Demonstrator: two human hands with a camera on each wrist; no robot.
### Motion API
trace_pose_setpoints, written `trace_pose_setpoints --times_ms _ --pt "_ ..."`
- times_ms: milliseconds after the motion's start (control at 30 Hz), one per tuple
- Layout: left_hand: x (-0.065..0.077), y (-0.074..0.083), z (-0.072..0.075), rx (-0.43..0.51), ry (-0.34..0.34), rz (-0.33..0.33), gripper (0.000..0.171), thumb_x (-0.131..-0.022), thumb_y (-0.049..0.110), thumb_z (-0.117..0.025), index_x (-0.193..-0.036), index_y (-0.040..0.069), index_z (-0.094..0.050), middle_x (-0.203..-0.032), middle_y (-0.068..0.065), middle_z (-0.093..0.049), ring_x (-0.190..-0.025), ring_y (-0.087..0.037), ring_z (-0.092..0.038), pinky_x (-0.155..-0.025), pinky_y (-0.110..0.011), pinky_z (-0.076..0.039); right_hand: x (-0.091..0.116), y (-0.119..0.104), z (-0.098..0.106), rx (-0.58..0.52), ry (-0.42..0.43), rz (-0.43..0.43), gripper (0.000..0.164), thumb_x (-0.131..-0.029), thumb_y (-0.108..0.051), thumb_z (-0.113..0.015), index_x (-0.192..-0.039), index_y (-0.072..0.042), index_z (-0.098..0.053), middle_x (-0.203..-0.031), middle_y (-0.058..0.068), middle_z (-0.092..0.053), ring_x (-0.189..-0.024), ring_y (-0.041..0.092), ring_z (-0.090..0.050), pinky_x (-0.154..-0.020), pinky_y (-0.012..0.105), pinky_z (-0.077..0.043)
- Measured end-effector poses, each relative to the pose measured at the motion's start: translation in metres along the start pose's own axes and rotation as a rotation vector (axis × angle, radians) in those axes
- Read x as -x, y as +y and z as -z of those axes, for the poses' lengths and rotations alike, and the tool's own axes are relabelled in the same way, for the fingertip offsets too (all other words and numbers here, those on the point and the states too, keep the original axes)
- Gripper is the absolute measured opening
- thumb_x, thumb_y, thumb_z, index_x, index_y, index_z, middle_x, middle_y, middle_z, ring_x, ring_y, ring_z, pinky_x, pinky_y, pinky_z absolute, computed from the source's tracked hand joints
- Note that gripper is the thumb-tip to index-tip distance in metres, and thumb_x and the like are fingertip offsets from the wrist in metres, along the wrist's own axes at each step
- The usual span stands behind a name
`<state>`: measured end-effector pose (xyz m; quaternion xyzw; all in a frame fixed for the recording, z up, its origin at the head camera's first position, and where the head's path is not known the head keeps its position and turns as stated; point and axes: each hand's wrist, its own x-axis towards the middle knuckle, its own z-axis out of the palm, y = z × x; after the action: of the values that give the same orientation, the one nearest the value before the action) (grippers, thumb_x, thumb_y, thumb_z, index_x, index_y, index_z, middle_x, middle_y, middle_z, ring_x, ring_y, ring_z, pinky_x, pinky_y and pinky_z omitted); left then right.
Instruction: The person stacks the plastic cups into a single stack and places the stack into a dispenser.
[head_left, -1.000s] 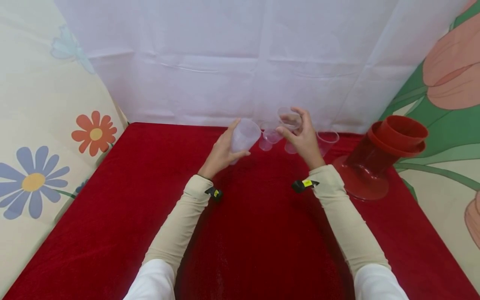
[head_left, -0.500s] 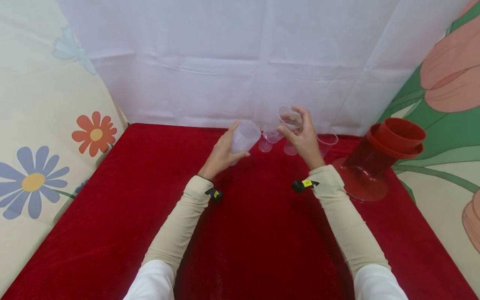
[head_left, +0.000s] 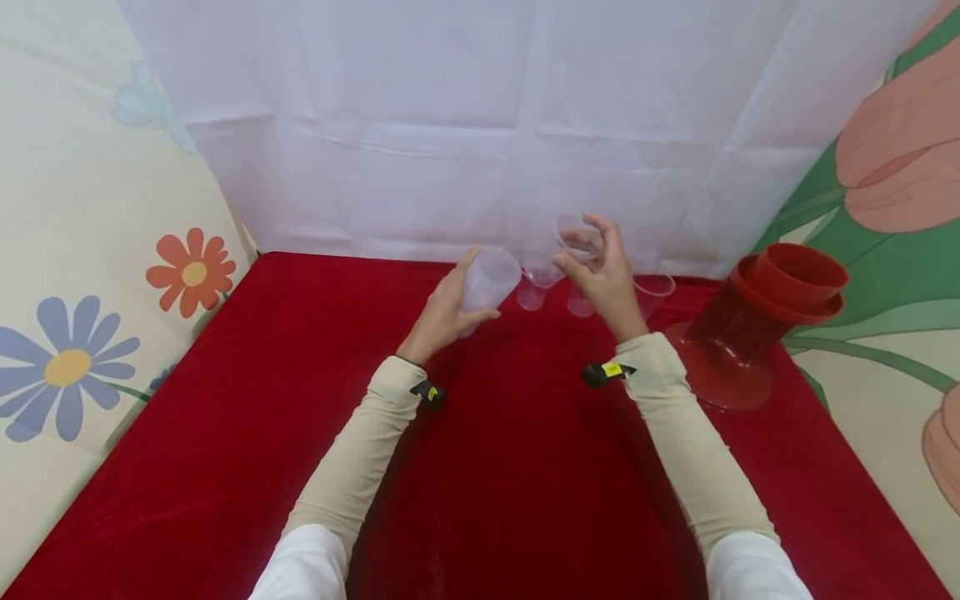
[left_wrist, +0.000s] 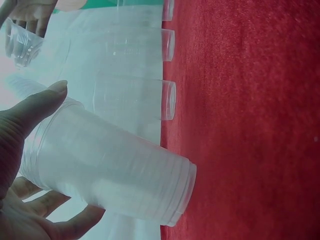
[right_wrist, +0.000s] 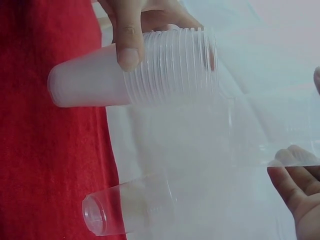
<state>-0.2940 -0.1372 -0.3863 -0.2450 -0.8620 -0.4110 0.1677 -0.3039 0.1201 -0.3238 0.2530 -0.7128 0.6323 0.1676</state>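
Note:
My left hand (head_left: 441,315) grips a tall stack of nested clear plastic cups (head_left: 489,282), tilted with its rims up and to the right. The left wrist view shows the stack's bottom (left_wrist: 175,195) above the red cloth; the right wrist view shows many close rims. My right hand (head_left: 611,283) holds a single clear cup (right_wrist: 265,125) by thumb and fingers, apart from the stack and tilted. Beyond the hands, three clear cups stand in a row on the cloth: a left cup (head_left: 531,296), a middle cup (head_left: 580,302) and a right cup (head_left: 652,289), partly hidden by my right hand.
A red cylinder on a wide round base (head_left: 750,333) stands at the right, beside my right forearm. The red cloth (head_left: 510,483) covers the table. Behind it hangs a white cloth (head_left: 412,167), with floral panels (head_left: 67,208) at both sides.
The head view tips up slightly, so the background and standing cups sit a little lower. Both hands keep nearly the same place and hold the same cups.

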Motion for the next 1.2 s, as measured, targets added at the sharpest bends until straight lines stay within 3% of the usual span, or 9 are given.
trace_pose_setpoints --times_ms 267,500,800,1033,1200 --pt "0.001 0.001 0.000 -0.001 0.007 -0.012 0.099 -0.081 0.020 -0.085 -0.158 0.010 -0.023 -0.145 -0.019 -0.047 -0.121 -0.033 -0.049 -0.094 -0.052 -0.046 -0.005 -0.005 -0.004 0.009 0.015 0.012 0.061 -0.091 0.002 -0.070 -0.143 0.003 -0.037 -0.127 0.027 -0.060 -0.116 0.020 -0.059 -0.087 0.025 -0.050" --pt "0.000 0.001 0.000 0.000 0.012 -0.012 0.101 -0.080 0.021 -0.086 -0.158 0.010 -0.022 -0.142 -0.020 -0.050 -0.118 -0.034 -0.051 -0.095 -0.050 -0.045 -0.009 -0.010 -0.007 0.015 0.019 0.055 0.063 -0.088 0.005 -0.072 -0.141 0.006 -0.038 -0.124 0.031 -0.060 -0.114 0.026 -0.061 -0.092 0.025 -0.050" --pt "0.001 0.002 0.000 -0.007 -0.004 0.008 0.100 -0.081 0.021 -0.085 -0.158 0.011 -0.022 -0.142 -0.020 -0.049 -0.118 -0.033 -0.051 -0.094 -0.051 -0.046 -0.011 -0.014 -0.011 0.010 0.009 0.047 0.064 -0.089 0.005 -0.071 -0.143 0.005 -0.036 -0.126 0.029 -0.060 -0.113 0.015 -0.060 -0.096 0.027 -0.048" --pt "0.001 0.003 0.000 -0.007 -0.005 0.004 0.100 -0.082 0.021 -0.085 -0.159 0.013 -0.021 -0.141 -0.019 -0.050 -0.118 -0.033 -0.050 -0.095 -0.051 -0.046 -0.016 -0.019 -0.015 0.014 -0.006 0.064 0.067 -0.088 0.010 -0.068 -0.144 0.011 -0.031 -0.128 0.034 -0.057 -0.117 0.030 -0.058 -0.095 0.026 -0.047" --pt "0.002 0.003 -0.001 -0.014 -0.006 0.002 0.099 -0.082 0.020 -0.084 -0.159 0.014 -0.021 -0.140 -0.019 -0.050 -0.118 -0.032 -0.050 -0.095 -0.050 -0.046 -0.016 -0.020 -0.019 0.005 -0.018 0.064 0.065 -0.088 0.013 -0.066 -0.144 0.011 -0.032 -0.127 0.031 -0.059 -0.117 0.029 -0.058 -0.095 0.027 -0.048"
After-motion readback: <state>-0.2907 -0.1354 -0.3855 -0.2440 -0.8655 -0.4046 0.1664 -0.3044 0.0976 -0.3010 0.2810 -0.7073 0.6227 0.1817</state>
